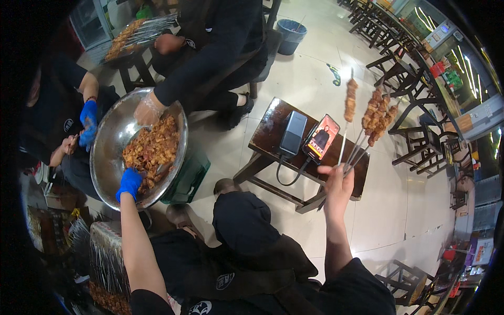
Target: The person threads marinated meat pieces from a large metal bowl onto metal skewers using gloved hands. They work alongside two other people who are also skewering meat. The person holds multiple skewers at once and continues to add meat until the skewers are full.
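Observation:
My left hand (130,183), in a blue glove, reaches over the near rim of a large steel bowl (114,130). Its fingers touch the seasoned meat pieces (151,147) heaped inside; whether they grip a piece is hidden. Held up at the right, my bare right hand (339,185) grips several metal skewers by their lower ends. Chunks of meat (376,114) are threaded on the skewers' upper parts, one skewer standing apart from the others. Opposite, a co-worker's hand in a clear plastic glove (147,110) is also inside the bowl.
A dark wooden stool (271,122) bears a power bank (293,133) cabled to a lit phone (322,138). A green crate (189,177) is by the bowl. Another co-worker's blue-gloved hand (88,122) is near its left rim. Filled skewers lie on a tray (108,232) at lower left.

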The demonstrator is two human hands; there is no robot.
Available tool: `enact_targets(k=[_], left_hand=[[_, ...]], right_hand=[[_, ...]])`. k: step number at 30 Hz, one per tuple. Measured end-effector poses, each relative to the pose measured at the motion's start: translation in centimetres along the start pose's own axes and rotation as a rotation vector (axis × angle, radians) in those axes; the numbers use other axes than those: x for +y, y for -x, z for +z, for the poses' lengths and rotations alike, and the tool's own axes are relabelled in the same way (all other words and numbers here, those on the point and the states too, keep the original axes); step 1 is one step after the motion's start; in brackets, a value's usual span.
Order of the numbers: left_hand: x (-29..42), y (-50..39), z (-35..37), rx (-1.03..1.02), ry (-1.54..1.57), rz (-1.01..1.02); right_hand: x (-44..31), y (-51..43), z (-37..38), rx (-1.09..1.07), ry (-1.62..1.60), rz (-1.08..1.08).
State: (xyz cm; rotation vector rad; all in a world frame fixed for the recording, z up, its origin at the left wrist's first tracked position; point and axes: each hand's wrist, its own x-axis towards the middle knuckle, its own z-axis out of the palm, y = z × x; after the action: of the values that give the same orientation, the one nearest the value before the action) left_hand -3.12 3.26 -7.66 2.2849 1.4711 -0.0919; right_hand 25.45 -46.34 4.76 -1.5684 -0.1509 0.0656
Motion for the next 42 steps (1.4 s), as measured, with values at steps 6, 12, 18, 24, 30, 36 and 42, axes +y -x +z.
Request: enact_targets(k=[6,12,18,24,30,36,42], left_hand=[[0.6,1.8,-0.7,-0.046,0.017,0.04],[-0.7,1.8,0.0,-0.034,0.192,0.033],[-2.9,-0.3,1.1,-0.151,0.369,-0.005],[-1.8,2.1,0.0,-0.049,0.297,0.038],[-0.1,2.6,-0.8,0.059,0.04,0.08],[-1.5,3.0,-2.2,0.42,0.415,-0.156],[-1.4,2.1,-1.6,0.28,0.394,-0.091]], right_hand=[[4.3,-5.9,-2.4,0.132,0.29,-0.122],[5.3,-8.2,-1.9,0.067,0.475,-0.192],[6.4,-10.1,-2.0,0.07,0.518,-0.2],[6.2,-11.4,-3.0,0.164,0.433,-0.278],[1.0,-5.7,-0.7,0.083,-0.097,0.042],[-4.5,3.1,4.6,-0.261,-0.43,0.309],[-4.5,8.4,10.5,-0.377,-0.493,0.364]])
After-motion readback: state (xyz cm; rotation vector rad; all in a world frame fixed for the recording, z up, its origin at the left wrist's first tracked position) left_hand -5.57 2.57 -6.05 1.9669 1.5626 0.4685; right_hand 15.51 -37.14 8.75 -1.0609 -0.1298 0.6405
